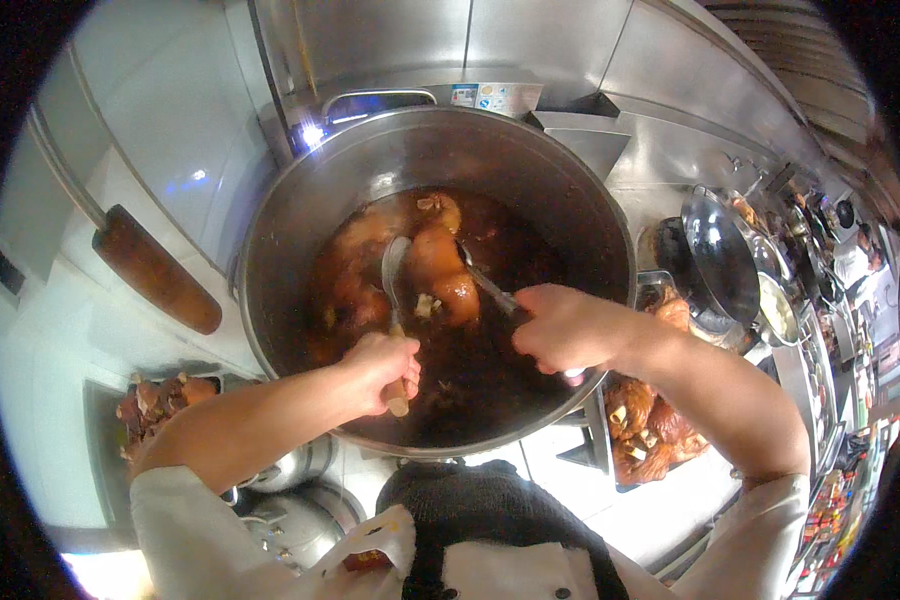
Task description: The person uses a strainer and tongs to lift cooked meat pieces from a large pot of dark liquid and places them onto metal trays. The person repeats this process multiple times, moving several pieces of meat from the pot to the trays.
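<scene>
A large metal stockpot (435, 450) holds dark brown broth with pieces of meat in it. My left hand (390, 367) is closed around the wooden handle of a metal spoon (394, 270), whose bowl lies against the left side of a browned piece of bone-in meat (442, 262). On that piece's right side is the head of a second metal utensil (487, 281), partly hidden by the meat; my right hand (562, 326) grips its handle. More meat (356, 277) lies partly under the broth to the left.
At the right stand a tray of browned bone-in meat (649, 435) and a dark wok (720, 255). Lower left are another heap of meat (157, 405) and metal lidded pots (300, 517). A wooden-handled tool (157, 270) hangs at the left; a steel wall (532, 37) rises behind.
</scene>
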### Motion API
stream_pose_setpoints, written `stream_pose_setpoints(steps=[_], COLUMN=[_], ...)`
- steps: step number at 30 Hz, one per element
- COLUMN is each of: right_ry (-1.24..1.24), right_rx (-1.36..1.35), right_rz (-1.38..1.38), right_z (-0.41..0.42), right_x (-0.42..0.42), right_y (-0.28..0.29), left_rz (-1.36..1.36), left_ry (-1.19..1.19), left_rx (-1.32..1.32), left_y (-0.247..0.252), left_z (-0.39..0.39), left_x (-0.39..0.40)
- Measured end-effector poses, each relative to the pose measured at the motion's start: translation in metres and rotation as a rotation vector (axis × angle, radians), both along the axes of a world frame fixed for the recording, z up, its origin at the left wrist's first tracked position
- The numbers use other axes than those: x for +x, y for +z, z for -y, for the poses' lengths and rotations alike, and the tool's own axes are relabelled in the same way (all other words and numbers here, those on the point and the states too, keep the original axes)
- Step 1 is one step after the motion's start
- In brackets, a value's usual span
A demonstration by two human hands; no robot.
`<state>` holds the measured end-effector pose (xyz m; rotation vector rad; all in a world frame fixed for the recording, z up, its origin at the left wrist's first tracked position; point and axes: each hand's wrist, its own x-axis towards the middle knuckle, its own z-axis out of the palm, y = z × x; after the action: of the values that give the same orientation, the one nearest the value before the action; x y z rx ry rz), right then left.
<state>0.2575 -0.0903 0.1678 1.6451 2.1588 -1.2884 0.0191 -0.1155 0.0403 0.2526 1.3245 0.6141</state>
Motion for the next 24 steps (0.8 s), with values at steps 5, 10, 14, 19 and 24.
stream_pose_setpoints(steps=[5,10,14,19,24], right_ry=[0.054,0.138,0.085,-0.021,-0.042], right_rx=[0.095,0.442,0.583,0.534,0.356], right_rz=[0.170,0.113,0.187,0.114,-0.017], right_z=[0.021,0.035,0.057,0.074,0.092], right_x=[-0.028,0.011,0.022,0.023,0.023], right_y=[0.010,-0.035,-0.050,-0.039,-0.032], left_rz=[0.186,0.237,0.328,0.350,0.386], left_ry=[0.167,0.190,0.205,0.193,0.171], left_rx=[-0.079,-0.125,-0.138,-0.130,-0.149], left_y=[-0.007,-0.004,-0.014,-0.016,-0.014], left_z=[-0.006,-0.005,-0.007,-0.010,-0.012], left_x=[-0.013,-0.026,-0.032,-0.035,-0.032])
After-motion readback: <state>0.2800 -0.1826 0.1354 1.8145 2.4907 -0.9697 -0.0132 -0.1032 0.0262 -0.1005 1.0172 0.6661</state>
